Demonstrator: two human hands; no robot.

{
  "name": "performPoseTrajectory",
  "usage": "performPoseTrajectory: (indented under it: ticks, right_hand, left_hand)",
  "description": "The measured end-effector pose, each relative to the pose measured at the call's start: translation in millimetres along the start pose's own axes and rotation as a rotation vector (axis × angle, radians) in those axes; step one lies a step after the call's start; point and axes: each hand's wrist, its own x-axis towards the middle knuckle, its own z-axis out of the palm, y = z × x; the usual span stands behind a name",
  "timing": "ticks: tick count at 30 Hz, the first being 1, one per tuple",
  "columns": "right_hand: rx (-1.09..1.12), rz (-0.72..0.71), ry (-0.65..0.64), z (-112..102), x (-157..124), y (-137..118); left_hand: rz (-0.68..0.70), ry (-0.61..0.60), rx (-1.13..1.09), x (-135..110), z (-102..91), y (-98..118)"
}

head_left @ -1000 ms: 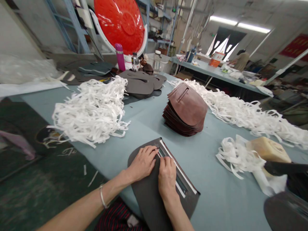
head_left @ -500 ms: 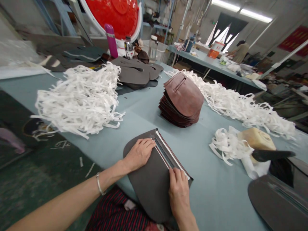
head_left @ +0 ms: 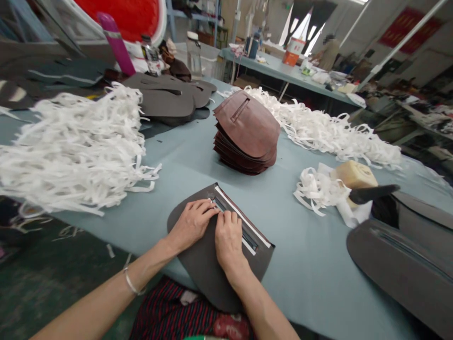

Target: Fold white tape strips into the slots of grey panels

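Observation:
A dark grey leather-like panel (head_left: 205, 269) with a rounded end lies at the table's near edge. Along its straight edge runs a white tape strip (head_left: 244, 216), beside a long slot. A second white strip (head_left: 248, 246) borders the slot's near side. My left hand (head_left: 191, 221) rests on the panel, its fingers pinched at the slot's upper end. Close against it, my right hand (head_left: 229, 238) has bent fingers pressed together on the slot's near edge. The fingertips of both hands nearly meet, and part of the strip is covered by them.
A stack of brown leather pieces (head_left: 247, 125) stands just beyond the panel. White strips heap up at the left (head_left: 78, 156) and along the far edge (head_left: 329, 130). To the right are a yellowish block (head_left: 356, 174), a black-handled tool (head_left: 375, 192) and more grey panels (head_left: 399, 264).
My right hand has slid up along the slot from its lower end to beside my left hand. The left hand stays near the upper end. The camera view has turned to the right.

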Motion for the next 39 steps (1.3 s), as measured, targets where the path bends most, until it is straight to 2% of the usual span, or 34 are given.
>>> performPoseTrajectory:
  ticks: [2,7,9,12,15,18,20,23,25,28,34,36,39]
  right_hand:
    - [-0.029,-0.013,-0.008,-2,-22,13]
    - [0.0,-0.083,0.036,-23,-103,65]
    - [0.057,-0.088,0.057,-29,-118,77]
    - [0.147,-0.042,0.086,-29,-120,80]
    - [0.202,-0.04,0.116,-25,-115,75]
    - [0.229,-0.05,0.121,-22,-115,73]
    - [0.239,-0.045,0.103,-21,-117,75]
    - [0.245,-0.031,0.088,-23,-118,78]
    - [0.245,-0.023,0.124,-24,-118,77]
    - [0.258,-0.024,0.173,-19,-120,67]
    - [0.401,-0.155,0.432,16,-126,32]
    - [0.314,-0.179,0.401,21,-121,30]
    - [0.175,-0.128,0.37,25,-110,33]
  left_hand:
    - [-0.005,-0.004,0.011,1,1.7,0]
    - [0.012,-0.008,0.016,0,3.5,-2]
    - [0.012,-0.005,0.019,0,3.1,-3]
    - [0.009,-0.004,0.036,1,2.7,2]
    - [0.051,-0.043,0.007,0,6.3,30]
    - [0.197,-0.177,-0.075,-8,14.3,74]
    - [0.24,-0.236,-0.117,-15,18.2,98]
    - [0.211,-0.271,-0.158,-23,16.9,112]
    - [0.18,-0.268,-0.173,-26,11.5,109]
    - [0.093,-0.218,-0.162,-28,0.3,91]
    - [-0.159,-0.098,-0.048,-25,-22.7,44]
    - [-0.197,-0.062,-0.011,-19,-25.5,30]
    - [-0.17,-0.042,0.009,-5,-21.7,13]
